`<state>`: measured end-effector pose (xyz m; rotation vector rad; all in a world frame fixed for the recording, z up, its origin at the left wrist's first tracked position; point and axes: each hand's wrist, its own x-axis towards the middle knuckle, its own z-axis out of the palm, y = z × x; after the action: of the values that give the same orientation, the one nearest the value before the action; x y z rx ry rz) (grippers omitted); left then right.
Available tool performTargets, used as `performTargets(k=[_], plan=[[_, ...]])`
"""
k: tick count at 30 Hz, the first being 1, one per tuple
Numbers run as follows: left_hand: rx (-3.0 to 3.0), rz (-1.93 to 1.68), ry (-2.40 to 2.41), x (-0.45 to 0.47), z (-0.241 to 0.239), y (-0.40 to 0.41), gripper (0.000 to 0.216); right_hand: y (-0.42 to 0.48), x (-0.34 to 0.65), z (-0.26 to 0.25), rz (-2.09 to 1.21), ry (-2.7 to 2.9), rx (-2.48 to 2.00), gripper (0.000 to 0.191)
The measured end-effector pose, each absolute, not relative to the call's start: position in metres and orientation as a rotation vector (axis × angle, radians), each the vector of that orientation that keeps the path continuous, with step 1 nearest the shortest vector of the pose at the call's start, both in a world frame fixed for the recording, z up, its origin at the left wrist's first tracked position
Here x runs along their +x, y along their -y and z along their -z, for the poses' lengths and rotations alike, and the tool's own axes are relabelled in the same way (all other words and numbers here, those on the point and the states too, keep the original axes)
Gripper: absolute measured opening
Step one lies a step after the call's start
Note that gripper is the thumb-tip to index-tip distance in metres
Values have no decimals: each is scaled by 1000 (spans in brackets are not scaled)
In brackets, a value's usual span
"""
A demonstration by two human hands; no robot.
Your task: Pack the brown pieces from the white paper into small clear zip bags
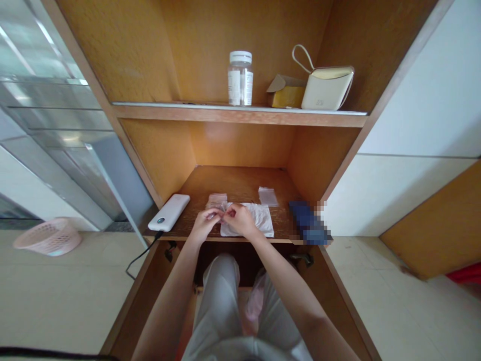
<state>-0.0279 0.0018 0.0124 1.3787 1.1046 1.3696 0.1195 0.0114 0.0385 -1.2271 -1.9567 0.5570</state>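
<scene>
My left hand (206, 221) and my right hand (239, 218) meet over the wooden shelf (240, 183), fingertips pinched together on something small and clear that I cannot make out. Under my right hand lies a white cloth or paper (259, 220). A stack of small clear plastic bags (217, 199) sits just behind my left hand. Another small clear bag (268, 195) lies further back on the right.
A white power bank (169, 212) with a black cable lies at the shelf's left edge; a blue object (304, 220) at its right. The upper shelf holds a white-capped bottle (240, 78), a small cardboard box (285, 92) and a cream pouch (326, 86). A pink basket (48, 235) stands on the floor.
</scene>
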Motion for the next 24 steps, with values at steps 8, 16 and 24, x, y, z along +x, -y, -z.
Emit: performTargets(k=[8,16,24], plan=[[1221,-1460,-1005,-32,-6,-5,17,-16,131,-45,-429,1834,-1391,4],[1179,-1418,-978,-30,-10,-2,22,-12,136,-38,-449,1994,-1143,25],[1031,-1477,-878,-32,-18,-1,22,-23,138,-32,-835,1685,-1018,13]])
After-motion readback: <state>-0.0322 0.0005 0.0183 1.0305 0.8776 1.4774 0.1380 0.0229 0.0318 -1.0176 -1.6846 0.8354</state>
